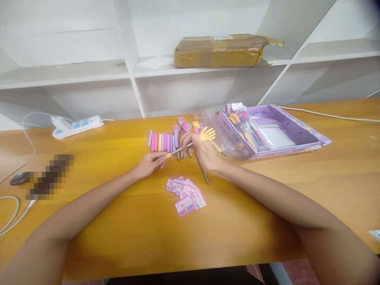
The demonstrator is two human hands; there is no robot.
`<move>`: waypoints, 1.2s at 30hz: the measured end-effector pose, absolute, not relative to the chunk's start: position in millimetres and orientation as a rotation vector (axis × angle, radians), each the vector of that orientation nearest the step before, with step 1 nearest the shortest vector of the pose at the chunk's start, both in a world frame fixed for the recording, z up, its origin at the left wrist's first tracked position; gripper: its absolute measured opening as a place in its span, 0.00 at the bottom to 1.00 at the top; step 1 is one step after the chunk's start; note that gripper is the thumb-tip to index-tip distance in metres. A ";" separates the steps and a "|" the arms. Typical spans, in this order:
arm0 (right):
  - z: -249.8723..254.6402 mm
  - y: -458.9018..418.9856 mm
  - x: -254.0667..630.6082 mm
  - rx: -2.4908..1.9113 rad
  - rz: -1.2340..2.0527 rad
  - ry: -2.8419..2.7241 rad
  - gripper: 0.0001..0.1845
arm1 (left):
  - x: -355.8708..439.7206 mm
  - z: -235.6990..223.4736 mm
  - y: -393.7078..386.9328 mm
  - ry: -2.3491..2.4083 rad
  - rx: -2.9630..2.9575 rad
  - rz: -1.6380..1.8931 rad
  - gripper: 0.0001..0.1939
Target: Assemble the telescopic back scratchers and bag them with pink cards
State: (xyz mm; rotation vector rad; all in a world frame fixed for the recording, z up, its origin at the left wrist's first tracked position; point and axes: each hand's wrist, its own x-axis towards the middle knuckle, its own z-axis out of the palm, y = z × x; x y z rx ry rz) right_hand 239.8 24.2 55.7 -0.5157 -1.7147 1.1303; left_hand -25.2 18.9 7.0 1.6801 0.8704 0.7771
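Observation:
My left hand (152, 163) pinches the yellow grip end of a thin metal rod (177, 151), which looks like a back scratcher. My right hand (203, 152) has its fingers closed around the rod's other end. A yellow hand-shaped scratcher head (208, 134) shows just past the right fingers; whether it joins this rod I cannot tell. Behind the hands lie several back scratchers (181, 120) with purple, pink and yellow heads. Left of them is a row of coloured handle sleeves (161, 142). Another metal rod (204, 171) sticks out under my right hand.
Pink printed cards (187, 196) lie nearer me. At the right, a purple display box (297, 122) holds bagged back scratchers (247, 128), with clear plastic (212, 118) beside it. A power strip (77, 126) and cables are at the left. A taped carton (221, 51) sits on the shelf.

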 end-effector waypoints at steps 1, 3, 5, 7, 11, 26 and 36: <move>53.1 24.1 238.7 -0.508 1.145 -1.720 0.30 | -25.1 7.0 19.1 0.874 1.689 0.774 0.31; 46.3 24.5 236.1 -0.479 1.175 -1.731 0.30 | -25.0 6.9 19.7 0.874 1.711 0.767 0.31; 38.1 25.0 233.2 -0.452 1.203 -1.741 0.31 | -24.8 7.0 20.2 0.863 1.731 0.768 0.31; 29.8 24.9 230.2 -0.431 1.224 -1.744 0.31 | -24.3 7.9 20.4 0.852 1.754 0.770 0.31; 16.9 21.9 223.6 -0.416 1.254 -1.767 0.32 | -23.1 11.2 20.4 0.840 1.811 0.754 0.29; 5.5 18.6 210.4 -0.419 1.242 -1.721 0.31 | -22.5 15.5 21.1 0.817 1.814 0.738 0.30; 19.7 28.3 212.1 -0.671 1.119 -1.559 0.36 | -23.6 6.2 16.6 0.813 1.639 0.596 0.35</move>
